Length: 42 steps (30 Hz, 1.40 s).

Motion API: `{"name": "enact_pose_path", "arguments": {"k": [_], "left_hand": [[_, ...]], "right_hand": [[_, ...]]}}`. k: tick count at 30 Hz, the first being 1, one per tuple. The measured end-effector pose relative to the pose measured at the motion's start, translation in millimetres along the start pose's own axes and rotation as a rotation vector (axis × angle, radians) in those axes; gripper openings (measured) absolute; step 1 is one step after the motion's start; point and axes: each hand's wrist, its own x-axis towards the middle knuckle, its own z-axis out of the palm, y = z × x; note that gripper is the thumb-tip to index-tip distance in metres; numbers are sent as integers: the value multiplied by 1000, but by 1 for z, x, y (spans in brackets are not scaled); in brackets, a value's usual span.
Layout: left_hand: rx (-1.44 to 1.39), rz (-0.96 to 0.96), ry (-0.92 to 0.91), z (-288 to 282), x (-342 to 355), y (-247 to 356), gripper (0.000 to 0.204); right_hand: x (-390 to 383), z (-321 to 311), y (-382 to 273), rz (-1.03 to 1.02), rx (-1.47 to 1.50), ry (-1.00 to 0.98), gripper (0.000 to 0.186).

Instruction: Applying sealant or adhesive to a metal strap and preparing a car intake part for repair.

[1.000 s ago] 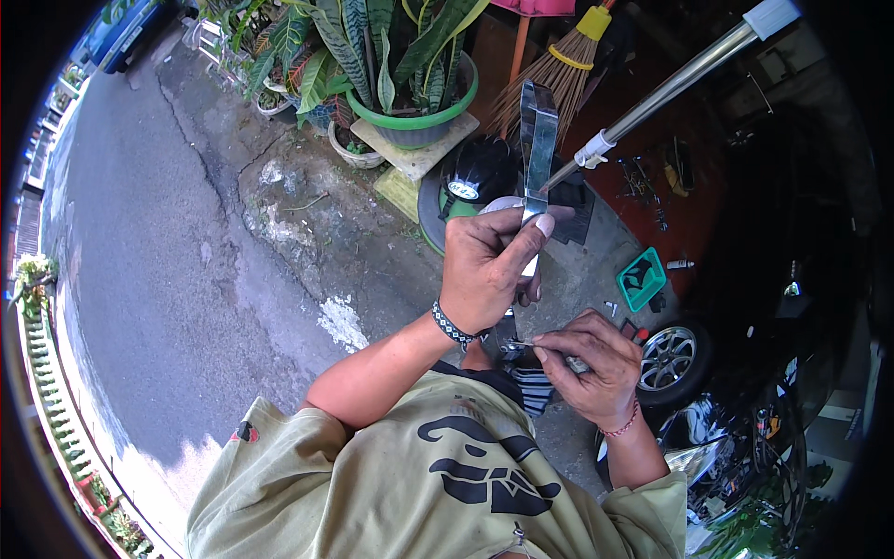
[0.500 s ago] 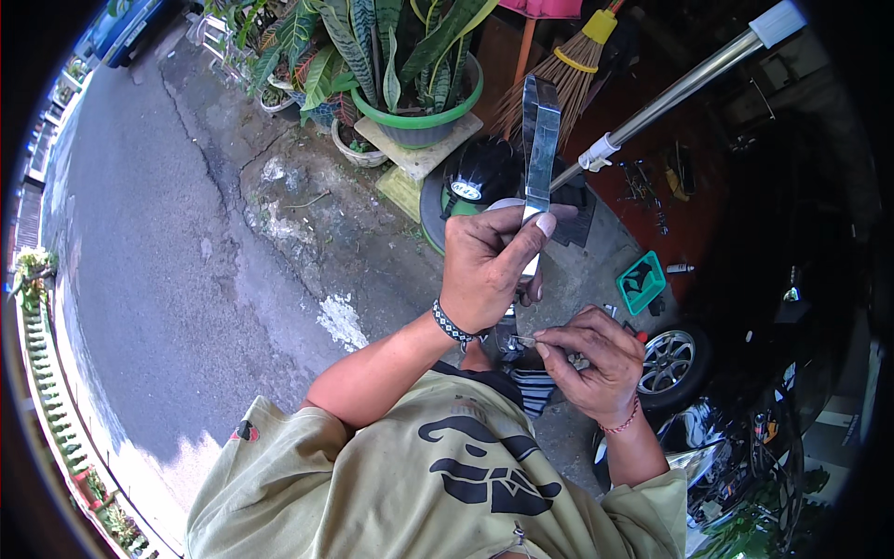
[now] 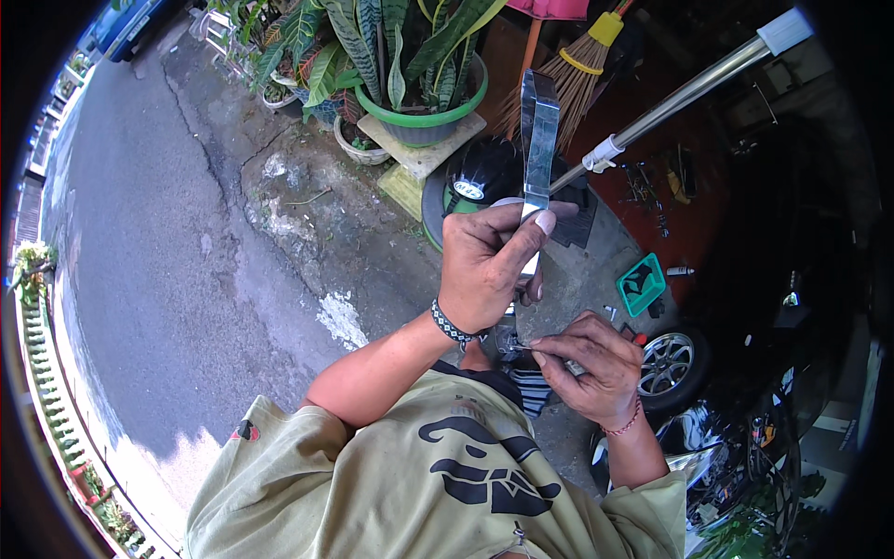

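Note:
My left hand point(image 3: 477, 261) is closed around the lower part of a shiny bent metal strip point(image 3: 539, 154), thumb laid along its face. The strip stands nearly upright, and its top end is folded over. Lower and to the right, my right hand point(image 3: 596, 365) pinches a small thin metallic piece point(image 3: 523, 347) between thumb and fingertips; its exact kind is too small to make out. The two hands are apart, and the small piece does not touch the strip.
A silver pole point(image 3: 684, 98) slants behind the strip, near a straw broom point(image 3: 577, 79). A potted plant point(image 3: 419, 121) stands ahead. To the right are a green basket point(image 3: 641, 285), a wheel point(image 3: 669, 365) and scattered tools point(image 3: 643, 186) on a red floor.
My right hand has shifted very slightly, with the small piece still pinched. My left hand keeps the metal strip almost in the same place.

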Motion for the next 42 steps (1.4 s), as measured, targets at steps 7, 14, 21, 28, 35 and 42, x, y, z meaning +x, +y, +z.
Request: {"name": "enact_pose_path", "arguments": {"k": [7,14,21,28,35,42], "left_hand": [[-52,5,-1,-2,1,4,24],[-31,53,8,-4,1,2,25],[-17,6,2,-4,0,0,24],[-57,4,-15,-5,2,0,24],[-31,13,-13,-5,3,2,24],[-16,21,-26,-5,5,3,23]], "right_hand": [[2,0,1,15,9,49,25],[2,5,-3,52,15,30,21],[4,3,3,1,-15,-7,33],[3,0,3,-43,-4,-6,35],[4,3,5,-8,9,-2,35],[4,2,3,-2,-20,-8,33]]}}
